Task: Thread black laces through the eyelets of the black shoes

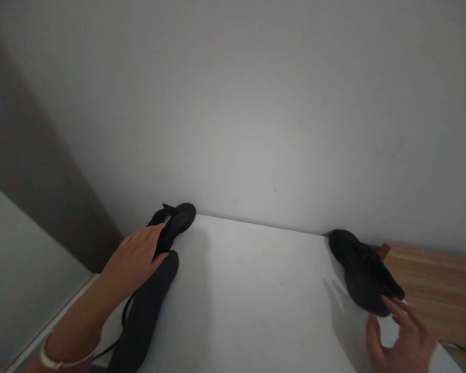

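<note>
Now my left hand (134,259) lies palm-down with fingers closed over a black shoe (173,224) at the far left corner of the white surface (256,290), against the wall (256,114); just nearer me than that hand, touching it, runs a long dark item (145,316) that I take for a second shoe or insole, though I cannot tell which; a pale bracelet (68,357) circles that wrist; my right hand (402,342) is spread open, fingertips (390,305) at the near end of another black shoe (363,272), gripping nothing; beyond that hand, to its right, sits a wooden top (438,290).
</note>
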Available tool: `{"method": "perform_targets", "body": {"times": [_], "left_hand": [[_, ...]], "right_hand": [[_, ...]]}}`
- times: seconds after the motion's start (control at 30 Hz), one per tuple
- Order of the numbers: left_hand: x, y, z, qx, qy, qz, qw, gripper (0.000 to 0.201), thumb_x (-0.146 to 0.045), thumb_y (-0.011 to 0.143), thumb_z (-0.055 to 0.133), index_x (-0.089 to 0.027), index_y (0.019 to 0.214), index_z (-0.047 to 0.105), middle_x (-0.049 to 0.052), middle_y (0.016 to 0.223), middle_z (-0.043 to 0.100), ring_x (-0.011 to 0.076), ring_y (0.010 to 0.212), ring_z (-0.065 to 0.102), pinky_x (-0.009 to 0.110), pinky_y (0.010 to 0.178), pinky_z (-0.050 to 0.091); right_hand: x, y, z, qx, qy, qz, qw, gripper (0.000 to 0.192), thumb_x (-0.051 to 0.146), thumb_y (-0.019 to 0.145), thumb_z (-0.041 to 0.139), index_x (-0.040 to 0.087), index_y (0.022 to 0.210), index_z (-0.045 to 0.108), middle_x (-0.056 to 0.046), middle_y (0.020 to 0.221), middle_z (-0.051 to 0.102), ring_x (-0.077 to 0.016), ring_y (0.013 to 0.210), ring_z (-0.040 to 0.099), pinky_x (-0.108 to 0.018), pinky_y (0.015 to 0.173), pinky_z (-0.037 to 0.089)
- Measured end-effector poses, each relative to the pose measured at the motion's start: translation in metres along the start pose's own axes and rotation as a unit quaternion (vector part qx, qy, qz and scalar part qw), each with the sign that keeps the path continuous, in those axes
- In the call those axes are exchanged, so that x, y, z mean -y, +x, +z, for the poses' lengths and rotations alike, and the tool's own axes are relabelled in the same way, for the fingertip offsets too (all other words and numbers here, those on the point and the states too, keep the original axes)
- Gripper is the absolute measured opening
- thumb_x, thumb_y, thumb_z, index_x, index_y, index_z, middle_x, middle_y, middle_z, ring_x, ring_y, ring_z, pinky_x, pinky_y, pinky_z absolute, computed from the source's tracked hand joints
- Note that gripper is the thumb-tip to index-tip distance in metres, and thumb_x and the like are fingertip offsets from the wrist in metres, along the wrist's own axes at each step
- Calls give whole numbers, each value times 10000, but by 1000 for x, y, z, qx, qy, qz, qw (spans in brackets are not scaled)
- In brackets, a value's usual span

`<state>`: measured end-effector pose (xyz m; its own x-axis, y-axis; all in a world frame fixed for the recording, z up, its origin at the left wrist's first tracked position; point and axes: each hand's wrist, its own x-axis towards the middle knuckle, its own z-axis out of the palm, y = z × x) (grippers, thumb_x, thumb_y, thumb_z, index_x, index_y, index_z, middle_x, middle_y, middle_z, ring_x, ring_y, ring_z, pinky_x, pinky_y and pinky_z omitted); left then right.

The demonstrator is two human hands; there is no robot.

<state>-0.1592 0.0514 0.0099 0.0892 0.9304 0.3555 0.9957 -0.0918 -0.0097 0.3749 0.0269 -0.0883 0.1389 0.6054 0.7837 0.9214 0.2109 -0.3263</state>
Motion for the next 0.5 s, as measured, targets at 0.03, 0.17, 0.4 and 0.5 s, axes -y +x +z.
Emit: {"method": "perform_targets", "body": {"times": [0.03, 0.17, 0.4, 0.5], "left_hand": [[18, 1, 14, 52, 14, -23, 998, 606, -340, 813, 530, -16, 1324, 499, 265, 1285, 614, 400, 1176, 598, 533, 987, 472], [63, 7, 41, 89, 14, -6, 996, 386, -290, 762, 495, -129, 1080, 645, 191, 1147, 712, 367, 1120, 637, 532, 1037, 433], [41, 27, 22, -33, 5, 32, 999, 383, -360, 919, 365, -153, 959, 685, 132, 937, 761, 329, 984, 689, 542, 1091, 378], [11, 22, 10, -116, 2, 40, 992, 477, -457, 990, 328, -137, 978, 681, 149, 942, 730, 344, 1034, 649, 520, 1019, 444]], "right_hand": [[5, -2, 0, 1, -1, -18, 1000, 402, 342, 898, 544, 112, 1226, 580, -239, 1246, 529, -451, 1247, 465, -648, 1013, 381], [3, -4, 2, 30, 2, -35, 999, 287, 338, 917, 501, 130, 1047, 649, -207, 1159, 553, -395, 1102, 549, -612, 915, 474], [-16, -11, 8, 90, 71, 104, 988, 271, 374, 906, 507, 182, 913, 698, -129, 1095, 587, -232, 802, 628, -263, 399, 498], [-16, -12, 8, 93, 78, 112, 986, 266, 377, 895, 516, 193, 867, 706, -111, 1071, 613, -214, 764, 642, -270, 429, 513]]}}
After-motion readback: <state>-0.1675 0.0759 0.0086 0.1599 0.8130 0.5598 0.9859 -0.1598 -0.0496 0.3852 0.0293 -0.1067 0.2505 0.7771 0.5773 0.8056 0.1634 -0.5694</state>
